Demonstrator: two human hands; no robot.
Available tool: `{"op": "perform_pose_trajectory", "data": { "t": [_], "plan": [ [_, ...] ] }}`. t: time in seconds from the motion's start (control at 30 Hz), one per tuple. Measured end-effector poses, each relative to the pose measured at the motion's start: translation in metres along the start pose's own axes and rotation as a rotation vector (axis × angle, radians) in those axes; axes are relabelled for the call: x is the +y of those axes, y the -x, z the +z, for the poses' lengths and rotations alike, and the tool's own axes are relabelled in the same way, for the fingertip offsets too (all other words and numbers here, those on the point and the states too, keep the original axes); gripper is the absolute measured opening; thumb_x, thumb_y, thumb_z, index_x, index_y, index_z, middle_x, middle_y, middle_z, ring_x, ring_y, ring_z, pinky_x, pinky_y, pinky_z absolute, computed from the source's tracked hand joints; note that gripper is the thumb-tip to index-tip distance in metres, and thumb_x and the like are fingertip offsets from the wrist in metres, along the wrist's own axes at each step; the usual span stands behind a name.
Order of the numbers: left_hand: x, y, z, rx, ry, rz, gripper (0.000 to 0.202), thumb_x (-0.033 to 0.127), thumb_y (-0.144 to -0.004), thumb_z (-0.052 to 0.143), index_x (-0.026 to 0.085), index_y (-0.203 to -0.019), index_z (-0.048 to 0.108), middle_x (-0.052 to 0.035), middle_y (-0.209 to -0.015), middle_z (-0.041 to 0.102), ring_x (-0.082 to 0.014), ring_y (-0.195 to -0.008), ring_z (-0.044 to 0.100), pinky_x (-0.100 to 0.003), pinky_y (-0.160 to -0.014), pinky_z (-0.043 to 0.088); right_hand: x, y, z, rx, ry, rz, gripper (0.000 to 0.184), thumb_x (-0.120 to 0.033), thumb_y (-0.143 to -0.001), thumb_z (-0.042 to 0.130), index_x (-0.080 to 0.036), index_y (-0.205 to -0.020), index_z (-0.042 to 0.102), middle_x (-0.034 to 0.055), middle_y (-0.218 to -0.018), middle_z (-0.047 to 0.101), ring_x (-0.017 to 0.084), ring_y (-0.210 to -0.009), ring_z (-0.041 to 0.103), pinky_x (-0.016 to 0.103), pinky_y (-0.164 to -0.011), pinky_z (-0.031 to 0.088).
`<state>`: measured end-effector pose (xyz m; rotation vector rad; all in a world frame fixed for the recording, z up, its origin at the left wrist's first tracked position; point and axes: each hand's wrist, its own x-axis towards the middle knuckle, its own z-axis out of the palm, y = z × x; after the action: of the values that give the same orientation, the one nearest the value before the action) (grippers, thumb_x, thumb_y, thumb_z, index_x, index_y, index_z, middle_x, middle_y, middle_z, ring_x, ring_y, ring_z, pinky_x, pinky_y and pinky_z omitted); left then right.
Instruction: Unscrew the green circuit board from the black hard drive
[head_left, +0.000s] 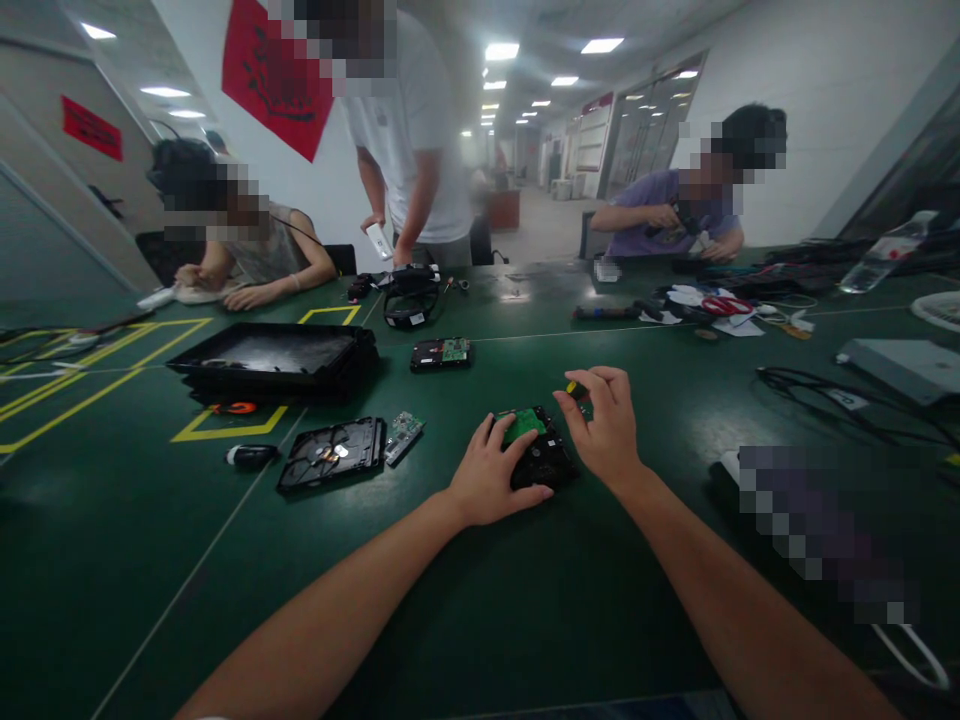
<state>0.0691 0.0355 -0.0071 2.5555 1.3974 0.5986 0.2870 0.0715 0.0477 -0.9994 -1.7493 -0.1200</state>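
Observation:
A black hard drive [541, 462] with a green circuit board lies on the green table in front of me. My left hand [491, 470] holds it against the tabletop, fingers spread over its left side and thumb along the near edge. Above the drive's right side, my right hand [606, 425] pinches a small yellow-and-black screwdriver [574, 389], most of it hidden by the fingers. To the left lie an opened drive casing [334, 453] and a loose circuit board [405, 437]. Another hard drive [441, 353] sits farther back.
Black trays [277, 355] are stacked at left, near an orange-handled tool [234, 408] and a black object [251, 456]. A grey box [904, 368], cables [825, 400] and a water bottle [889, 252] occupy the right. Three people are across the table.

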Motion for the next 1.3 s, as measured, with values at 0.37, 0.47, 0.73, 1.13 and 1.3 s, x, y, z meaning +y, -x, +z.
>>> {"op": "perform_pose_trajectory", "data": {
  "t": [0.37, 0.47, 0.73, 1.13, 1.3],
  "plan": [
    [0.0008, -0.0005, -0.0011, -0.020, -0.007, -0.012, 0.098, 0.085, -0.079, 0.060, 0.029, -0.157, 0.042, -0.0152, -0.168, 0.025, -0.0487, -0.157, 0.016, -0.070, -0.123, 0.025, -0.0019, -0.0005, -0.0014, -0.006, -0.013, 0.001, 0.040, -0.035, -0.097, 0.065, -0.028, -0.136, 0.059, 0.0124, -0.124, 0.059, 0.028, -0.110, 0.064, 0.048, -0.093, 0.059],
    [0.0007, -0.0005, -0.0011, -0.023, -0.002, -0.015, 0.098, 0.085, -0.079, 0.061, 0.030, -0.157, 0.042, -0.0144, -0.169, 0.025, -0.0487, -0.157, 0.015, -0.070, -0.123, 0.025, -0.0009, -0.0003, -0.0013, -0.009, -0.016, -0.004, 0.039, -0.030, -0.101, 0.058, -0.029, -0.139, 0.057, 0.0117, -0.124, 0.062, 0.028, -0.112, 0.064, 0.049, -0.097, 0.058],
    [0.0033, 0.0002, -0.0040, -0.017, 0.021, -0.049, 0.105, 0.087, -0.077, 0.061, 0.026, -0.159, 0.037, -0.0162, -0.171, 0.021, -0.0481, -0.157, 0.015, -0.066, -0.125, 0.025, -0.0011, -0.0009, -0.0006, -0.005, -0.023, -0.006, 0.041, -0.033, -0.098, 0.064, -0.026, -0.138, 0.056, 0.0125, -0.125, 0.061, 0.029, -0.113, 0.063, 0.048, -0.091, 0.060],
    [0.0050, 0.0018, -0.0069, -0.023, 0.012, -0.056, 0.107, 0.088, -0.078, 0.057, 0.022, -0.159, 0.036, -0.0191, -0.172, 0.017, -0.0482, -0.158, 0.014, -0.066, -0.125, 0.025, -0.0010, -0.0006, 0.0004, -0.007, -0.047, 0.001, 0.043, -0.030, -0.100, 0.060, -0.027, -0.141, 0.053, 0.0119, -0.129, 0.061, 0.026, -0.108, 0.066, 0.046, -0.090, 0.060],
    [0.0045, 0.0017, -0.0060, -0.018, 0.014, -0.053, 0.107, 0.088, -0.078, 0.057, 0.021, -0.159, 0.038, -0.0196, -0.172, 0.018, -0.0487, -0.158, 0.014, -0.065, -0.125, 0.024, -0.0014, -0.0027, -0.0015, 0.035, -0.001, -0.025, 0.036, -0.030, -0.097, 0.065, -0.027, -0.132, 0.060, 0.0111, -0.119, 0.063, 0.027, -0.107, 0.064, 0.043, -0.083, 0.061]
  ]
}}
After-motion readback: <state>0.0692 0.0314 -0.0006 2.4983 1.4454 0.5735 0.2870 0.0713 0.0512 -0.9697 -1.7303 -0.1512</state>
